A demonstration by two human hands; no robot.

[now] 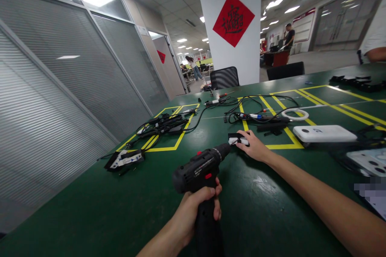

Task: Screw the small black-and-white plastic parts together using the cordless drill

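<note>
Left hand [193, 205] and right hand [252, 147] are apart, each busy with its own thing over the green table [114, 213]. Wrapped round the grip of a black drill [197, 170], the left one has its fingers curled about the handle. The drill points away and to the right, its chuck near a small black-and-white block [233, 141]; whether the tip touches it, I cannot tell. Thumb and fingers of the right hand are clamped on that block, which sits near the middle of the table, just left of a yellow tape outline [280, 147].

Beyond the block lies a cluster of black cables [273, 119], with a white ring [307, 115] beside it. Farther right are a white case [325, 133] and a pale phone [372, 158], the latter near the table's right side. To the left, a dark cable tangle [164, 125] spreads over another taped box, and a black-and-white part [128, 158] lies at its near end. An orange-handled screwdriver [223, 95] rests near the far edge.

Past the table stand two chairs [224, 77] and a white pillar [229, 58] bearing a red sign [233, 20]. Blinds [45, 80] cover the glass on the left.
</note>
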